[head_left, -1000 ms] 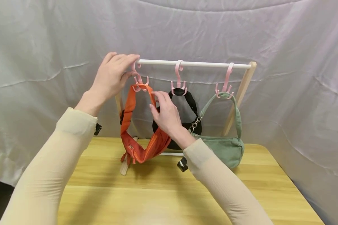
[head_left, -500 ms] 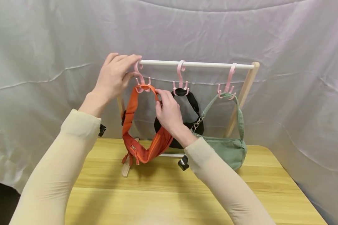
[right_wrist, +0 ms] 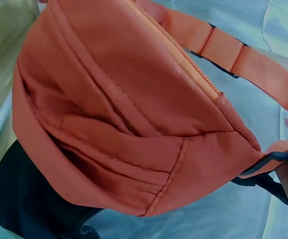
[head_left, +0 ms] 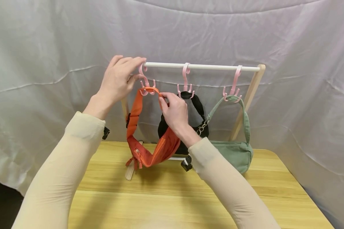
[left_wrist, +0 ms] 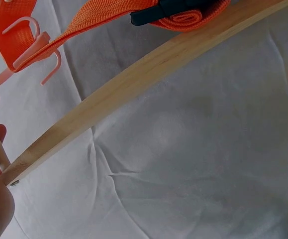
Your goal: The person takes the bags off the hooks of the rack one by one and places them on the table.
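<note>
My left hand (head_left: 118, 78) is at the left end of the white rod (head_left: 212, 67), fingers over its top and thumb below, pinching the leftmost pink hook (head_left: 146, 82). From that hook's prongs hangs an orange waist bag (head_left: 169, 144) by its strap (head_left: 137, 106). Just right of the hook, my right hand (head_left: 175, 109) pinches the strap between thumb and fingers. The right wrist view shows the pocketed front of the waist bag (right_wrist: 109, 64) close up, with the right fingers by the black strap end. In the left wrist view the strap (left_wrist: 99, 17) loops over the hook's prongs.
A black bag (head_left: 164, 125) on the middle hook is partly hidden behind the right hand. On the right hook hangs a green shoulder bag (head_left: 235, 154) with a chain link. The rack's wooden post (head_left: 248, 98) stands on the wooden table (head_left: 160, 203), a grey curtain behind.
The right hand's fingers have closed in on the orange strap beside the hook. The left hand stays at the rod's end; the whole view has shifted slightly.
</note>
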